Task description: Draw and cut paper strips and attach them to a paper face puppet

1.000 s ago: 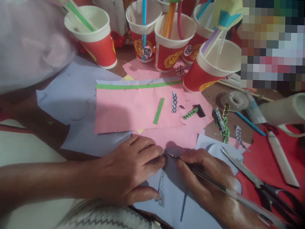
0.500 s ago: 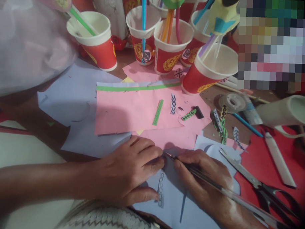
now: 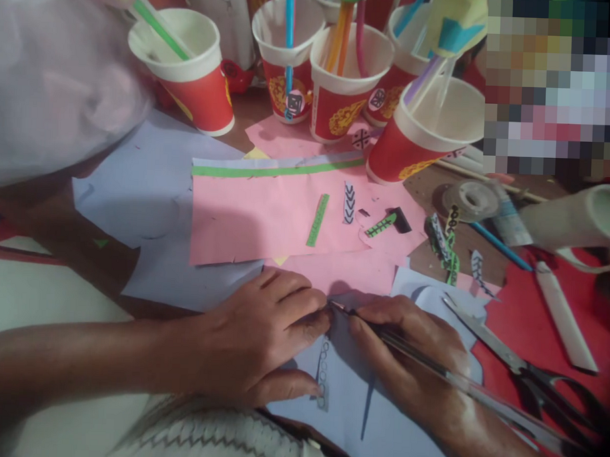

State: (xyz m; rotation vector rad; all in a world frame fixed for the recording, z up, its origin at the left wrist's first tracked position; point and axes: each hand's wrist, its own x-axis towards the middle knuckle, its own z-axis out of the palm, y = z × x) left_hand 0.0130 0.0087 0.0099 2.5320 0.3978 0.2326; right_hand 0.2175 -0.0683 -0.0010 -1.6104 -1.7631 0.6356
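My right hand [image 3: 411, 352] is closed around a pen [image 3: 445, 373], whose tip touches the top end of a narrow pale paper strip [image 3: 322, 372]. A row of drawn circles runs along the strip, and its upper part is hidden under my fingers. My left hand [image 3: 271, 340] holds the strip down, fingertips near its top and thumb at its lower end. Blue paper [image 3: 349, 403] lies beneath both hands. Beyond them is a pink paper sheet [image 3: 255, 220] with a green strip [image 3: 318, 221], a chevron-patterned strip [image 3: 348, 203] and another green patterned strip [image 3: 381, 226].
Red-and-white paper cups [image 3: 349, 110] holding straws stand across the back. At right are scissors [image 3: 520, 369], a white-handled cutter [image 3: 567, 317], a tape roll [image 3: 471, 199], red paper [image 3: 522, 316] and several patterned scraps [image 3: 447, 247]. A pale plastic bag [image 3: 60, 86] bulges at the left.
The view has shifted slightly, so the cups and papers sit a little higher in the picture. Both hands keep nearly the same pose, with the pen tip still at the strip's top.
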